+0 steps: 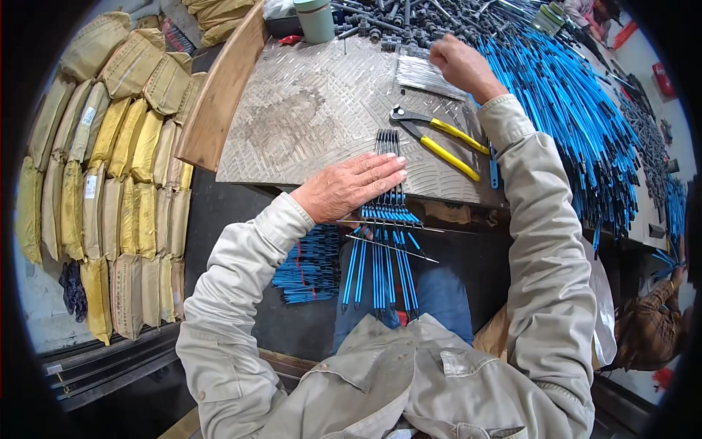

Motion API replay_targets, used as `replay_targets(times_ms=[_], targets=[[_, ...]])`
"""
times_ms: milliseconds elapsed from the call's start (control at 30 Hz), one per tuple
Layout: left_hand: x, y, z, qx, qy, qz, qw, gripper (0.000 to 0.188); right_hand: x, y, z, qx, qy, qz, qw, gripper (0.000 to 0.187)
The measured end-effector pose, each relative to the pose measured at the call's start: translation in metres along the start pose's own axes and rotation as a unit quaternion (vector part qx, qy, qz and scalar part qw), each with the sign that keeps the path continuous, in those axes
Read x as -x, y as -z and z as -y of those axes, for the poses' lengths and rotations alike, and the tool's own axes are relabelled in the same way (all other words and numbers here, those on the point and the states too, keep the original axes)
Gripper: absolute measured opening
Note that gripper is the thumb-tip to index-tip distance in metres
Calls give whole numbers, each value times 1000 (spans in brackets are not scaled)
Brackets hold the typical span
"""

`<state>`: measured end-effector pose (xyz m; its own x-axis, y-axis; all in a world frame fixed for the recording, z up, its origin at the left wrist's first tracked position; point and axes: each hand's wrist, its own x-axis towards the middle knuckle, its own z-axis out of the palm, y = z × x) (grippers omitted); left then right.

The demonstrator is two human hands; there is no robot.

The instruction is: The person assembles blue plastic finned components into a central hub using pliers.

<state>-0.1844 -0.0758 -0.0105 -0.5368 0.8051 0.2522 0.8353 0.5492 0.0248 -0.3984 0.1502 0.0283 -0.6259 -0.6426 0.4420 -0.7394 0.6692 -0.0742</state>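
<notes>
My left hand (352, 187) lies flat with fingers stretched over a row of blue rods with black ends (379, 274). The rods hang over the table's near edge toward my lap, their far ends showing beyond my fingers. Thin metal wires (398, 249) cross the row just below the hand. Farther off, my right hand (465, 67) is closed with its fingers curled, above a flat bundle of thin whitish strips (424, 76). Whatever its fingertips hold is hidden. Between the hands lie pliers with yellow handles (447, 152).
A big heap of blue rods (563, 117) covers the table's right side. Dark fittings (395, 18) pile up at the back, near a pale green cup (314, 20). A wooden board (223, 88) edges the left side. Stacked yellowish sacks (124, 154) stand left. Other people are at the right.
</notes>
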Motion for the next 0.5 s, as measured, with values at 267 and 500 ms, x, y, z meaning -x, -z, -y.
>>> replay_targets(times_ms=[267, 500], targets=[[1, 4, 0, 14, 7, 1, 1000, 51, 95, 14, 114, -269, 17, -2, 963, 5], [-1, 5, 0, 34, -3, 8, 999, 72, 106, 9, 86, -108, -32, -28, 993, 6]])
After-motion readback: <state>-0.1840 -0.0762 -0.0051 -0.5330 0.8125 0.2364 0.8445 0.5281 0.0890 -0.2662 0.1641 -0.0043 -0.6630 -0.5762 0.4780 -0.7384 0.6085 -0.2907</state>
